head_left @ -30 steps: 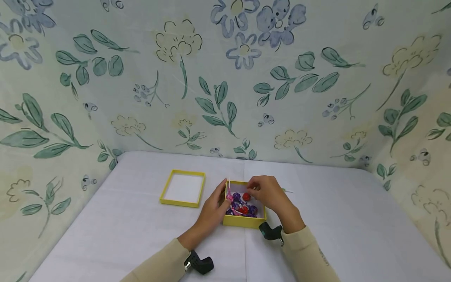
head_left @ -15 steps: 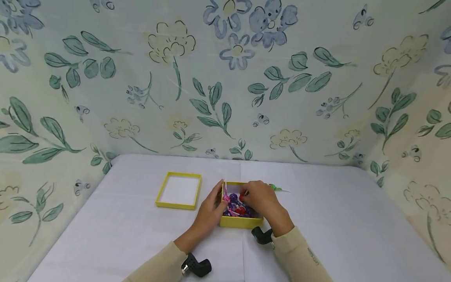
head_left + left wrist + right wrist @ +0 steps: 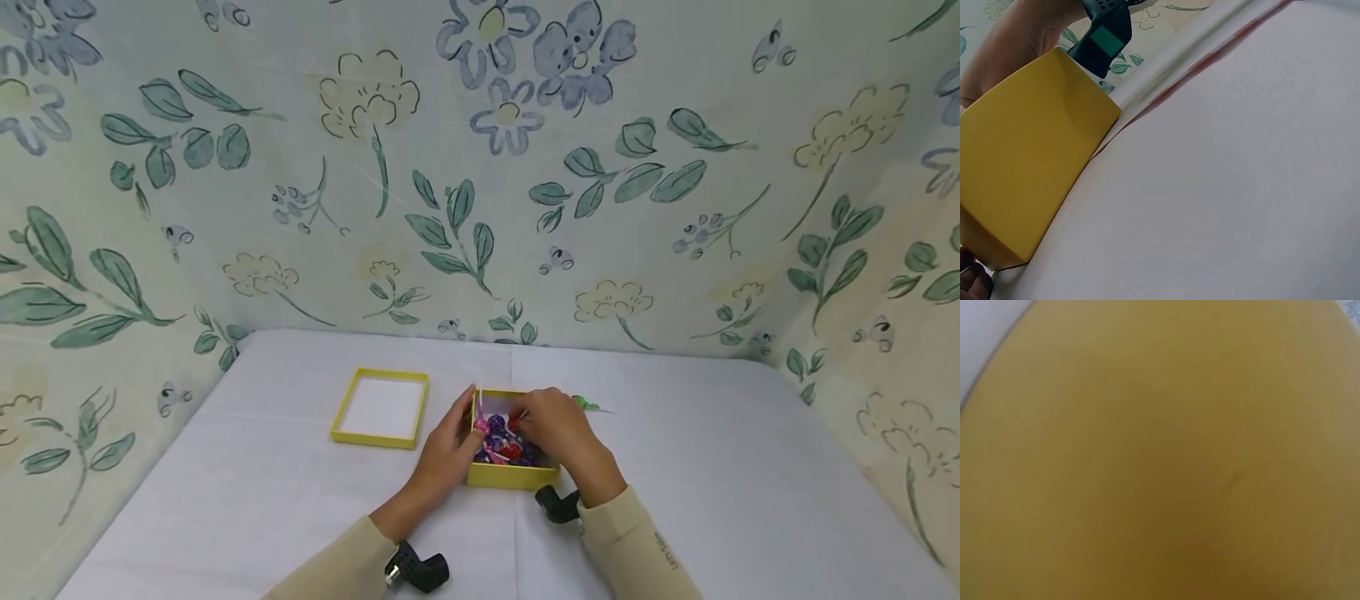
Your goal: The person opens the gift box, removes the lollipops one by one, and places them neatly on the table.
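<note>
Flowers and leaves cover the wall (image 3: 525,217) behind a white table (image 3: 712,467). Between the table's left and right edges sits a yellow box (image 3: 512,477) with sweets (image 3: 497,423). The left hand (image 3: 446,450) grips its left side; the right hand (image 3: 558,423) pinches a red sweet (image 3: 513,424) inside. A yellow lid (image 3: 373,438) lies nearer the left edge.

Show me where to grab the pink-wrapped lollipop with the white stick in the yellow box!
Probably pinch the thin white stick of the pink-wrapped lollipop from above: its bare tip pokes past the rim of the yellow box, while the head is near the left hand.
</note>
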### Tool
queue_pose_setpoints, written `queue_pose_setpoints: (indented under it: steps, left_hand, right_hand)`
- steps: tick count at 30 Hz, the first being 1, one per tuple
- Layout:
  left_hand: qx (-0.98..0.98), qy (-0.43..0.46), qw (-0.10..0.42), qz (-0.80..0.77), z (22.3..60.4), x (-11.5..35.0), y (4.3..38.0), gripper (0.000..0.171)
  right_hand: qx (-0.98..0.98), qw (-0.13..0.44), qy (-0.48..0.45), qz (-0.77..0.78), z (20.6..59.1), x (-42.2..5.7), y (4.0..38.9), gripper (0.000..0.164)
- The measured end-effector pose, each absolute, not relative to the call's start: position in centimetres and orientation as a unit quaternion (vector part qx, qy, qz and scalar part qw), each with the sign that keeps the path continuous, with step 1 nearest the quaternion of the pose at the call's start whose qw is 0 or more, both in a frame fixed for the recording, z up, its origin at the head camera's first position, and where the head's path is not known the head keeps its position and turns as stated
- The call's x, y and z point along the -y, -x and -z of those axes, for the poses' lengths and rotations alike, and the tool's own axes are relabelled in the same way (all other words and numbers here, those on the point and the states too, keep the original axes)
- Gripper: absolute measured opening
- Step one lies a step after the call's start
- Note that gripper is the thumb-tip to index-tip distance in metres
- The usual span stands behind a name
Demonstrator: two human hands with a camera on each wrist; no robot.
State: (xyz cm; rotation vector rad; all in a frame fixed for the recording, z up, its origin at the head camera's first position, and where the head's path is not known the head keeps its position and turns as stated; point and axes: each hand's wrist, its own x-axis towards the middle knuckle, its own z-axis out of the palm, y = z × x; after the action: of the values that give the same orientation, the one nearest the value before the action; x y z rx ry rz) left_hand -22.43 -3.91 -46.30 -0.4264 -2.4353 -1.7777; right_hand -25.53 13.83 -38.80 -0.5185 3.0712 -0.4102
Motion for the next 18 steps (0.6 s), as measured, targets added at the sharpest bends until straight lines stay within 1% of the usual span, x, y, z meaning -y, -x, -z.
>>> queue_pose_setpoints:
  steps: [7, 13, 18]
  left_hand:
    - [0.788, 0.148, 0.043, 0.596, 46.4, 3.9, 22.4, 0.064]
    - [0.795, 0.146, 0.042, 0.588, 46.4, 4.0, 22.4, 0.063]
    - [0.796, 0.140, 0.040, 0.587, 46.4, 3.8, 22.5, 0.063]
  right_hand:
    - [-0.975, -0.004, 0.167, 0.144, 38.5, -14.0, 25.2, 0.014]
    - [-0.974, -0.017, 0.168, 0.149, 38.2, -14.2, 25.1, 0.013]
    - [-0.962, -0.028, 0.181, 0.202, 37.7, -14.8, 24.8, 0.012]
